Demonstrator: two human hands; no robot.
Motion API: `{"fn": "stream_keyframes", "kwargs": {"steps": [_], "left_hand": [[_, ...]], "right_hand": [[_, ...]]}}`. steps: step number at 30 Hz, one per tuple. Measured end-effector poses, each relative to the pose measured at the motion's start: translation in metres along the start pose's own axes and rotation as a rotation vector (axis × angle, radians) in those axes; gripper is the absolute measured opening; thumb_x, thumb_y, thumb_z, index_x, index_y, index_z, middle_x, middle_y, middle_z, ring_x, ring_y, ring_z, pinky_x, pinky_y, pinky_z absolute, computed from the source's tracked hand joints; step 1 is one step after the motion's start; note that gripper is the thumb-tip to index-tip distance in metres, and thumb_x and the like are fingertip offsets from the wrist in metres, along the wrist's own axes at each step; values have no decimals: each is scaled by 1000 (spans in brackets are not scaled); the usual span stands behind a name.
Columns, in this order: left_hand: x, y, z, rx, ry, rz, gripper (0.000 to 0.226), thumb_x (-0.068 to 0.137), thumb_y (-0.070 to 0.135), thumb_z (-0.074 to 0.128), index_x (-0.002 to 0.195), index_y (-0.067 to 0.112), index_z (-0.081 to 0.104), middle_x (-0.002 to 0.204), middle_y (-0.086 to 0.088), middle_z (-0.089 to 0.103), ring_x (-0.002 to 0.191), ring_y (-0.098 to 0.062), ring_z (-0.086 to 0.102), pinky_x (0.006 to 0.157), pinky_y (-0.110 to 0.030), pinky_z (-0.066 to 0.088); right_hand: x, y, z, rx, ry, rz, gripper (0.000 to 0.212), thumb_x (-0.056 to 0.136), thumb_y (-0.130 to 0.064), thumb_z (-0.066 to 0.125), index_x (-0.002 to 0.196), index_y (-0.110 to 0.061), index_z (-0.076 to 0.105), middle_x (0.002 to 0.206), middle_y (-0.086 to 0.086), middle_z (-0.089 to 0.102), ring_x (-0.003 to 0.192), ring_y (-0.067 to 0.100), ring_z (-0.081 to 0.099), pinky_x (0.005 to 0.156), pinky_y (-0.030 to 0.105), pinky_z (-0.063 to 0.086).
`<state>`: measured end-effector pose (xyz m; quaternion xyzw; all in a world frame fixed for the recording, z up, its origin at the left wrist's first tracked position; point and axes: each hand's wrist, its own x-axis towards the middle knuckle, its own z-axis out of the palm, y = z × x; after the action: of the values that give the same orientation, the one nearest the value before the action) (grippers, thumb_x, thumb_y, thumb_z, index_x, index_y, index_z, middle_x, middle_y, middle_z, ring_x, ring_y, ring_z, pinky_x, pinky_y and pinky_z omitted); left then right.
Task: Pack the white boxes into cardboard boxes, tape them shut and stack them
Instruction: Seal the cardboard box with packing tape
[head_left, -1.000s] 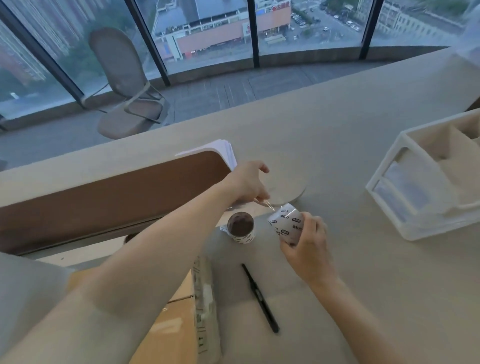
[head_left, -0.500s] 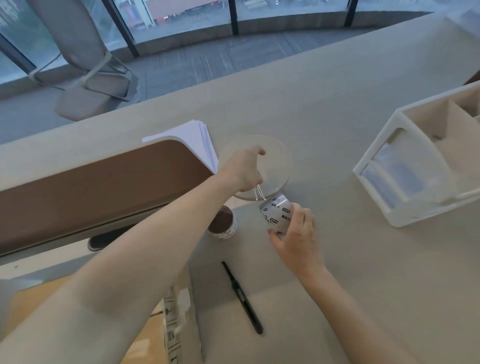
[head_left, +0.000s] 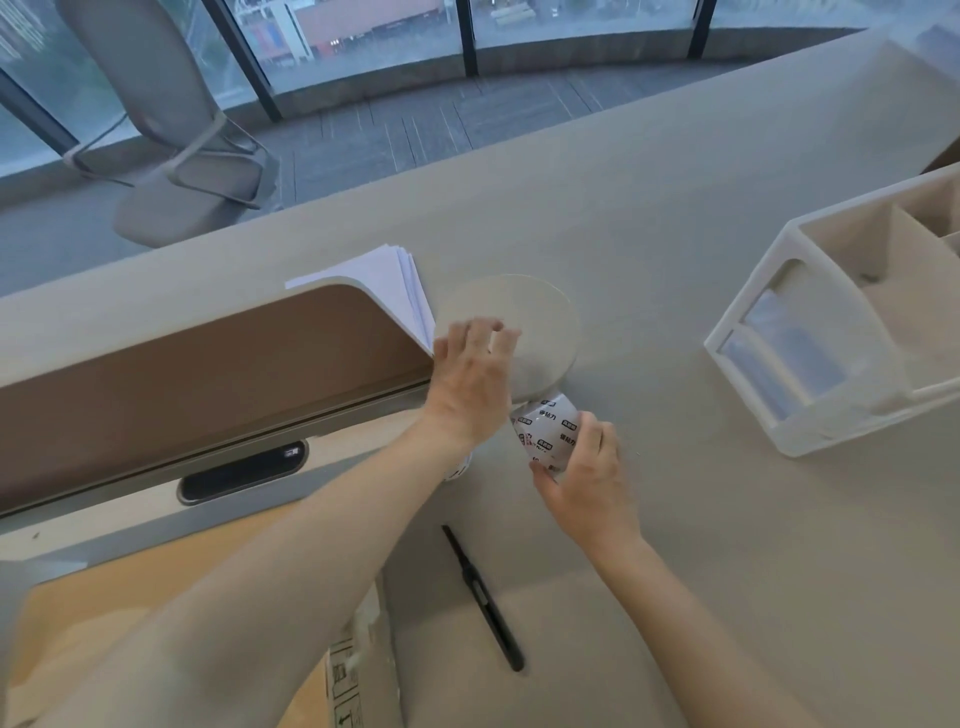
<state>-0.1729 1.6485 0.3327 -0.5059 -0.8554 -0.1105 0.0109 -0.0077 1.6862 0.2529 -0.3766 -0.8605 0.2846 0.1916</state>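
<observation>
Two hands work at the tape roll (head_left: 548, 428), which sits low over the worktop (head_left: 675, 249), touching the near edge of a round disc (head_left: 524, 312). The right hand (head_left: 587, 473) grips the roll from its near side, fingers curled round the printed rim. The left hand (head_left: 472, 379) lies just beyond and left of the roll, fingers straight, holding nothing visible. The roll is probably light, stiff and slick-faced, so it is best held by rim and core, clear of the adhesive. A cardboard box (head_left: 104, 623) lies well to the roll's near left.
</observation>
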Motion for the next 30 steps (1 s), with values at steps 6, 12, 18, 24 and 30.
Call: {"fn": "stream_keyframes", "kwargs": {"steps": [6, 12, 18, 24, 30], "left_hand": [[-22, 4, 8, 169, -458, 180, 84, 92, 6, 41, 159, 14, -9, 166, 2, -17, 154, -19, -13, 124, -42, -3], [-23, 3, 3, 159, -519, 154, 94, 90, 7, 46, 157, 22, -18, 163, 10, -26, 151, -14, -22, 124, -45, -7], [-21, 3, 2, 104, -522, 121, 95, 87, 2, 42, 158, 32, -14, 163, 17, -23, 151, -10, -20, 124, -42, -10], [-21, 5, 3, 132, -534, 113, 90, 88, 7, 37, 157, 31, -17, 162, 15, -25, 151, -12, -22, 124, -43, -10], [-28, 14, -1, 165, -526, 80, 84, 95, 14, 39, 158, 25, -16, 164, 10, -23, 152, -18, -20, 124, -45, -9]], "right_hand": [[0, -1, 1, -15, -22, 21, 77, 72, -26, 84, 127, 7, 42, 112, 20, 51, 99, 39, 52, 81, 47, 52], [-3, 0, 0, -65, -16, 37, 77, 69, -33, 85, 123, -1, 41, 108, 16, 53, 97, 36, 54, 75, 46, 53], [0, -1, 2, -122, -63, 96, 70, 71, -30, 81, 122, 0, 42, 109, 16, 53, 100, 35, 51, 78, 45, 50], [5, 5, 21, -137, -182, 190, 71, 76, -22, 73, 134, 0, 39, 120, 15, 51, 109, 35, 49, 88, 42, 46], [21, 9, 36, -121, -201, 210, 70, 76, -23, 76, 133, -2, 41, 121, 12, 53, 111, 33, 50, 88, 39, 46]]}}
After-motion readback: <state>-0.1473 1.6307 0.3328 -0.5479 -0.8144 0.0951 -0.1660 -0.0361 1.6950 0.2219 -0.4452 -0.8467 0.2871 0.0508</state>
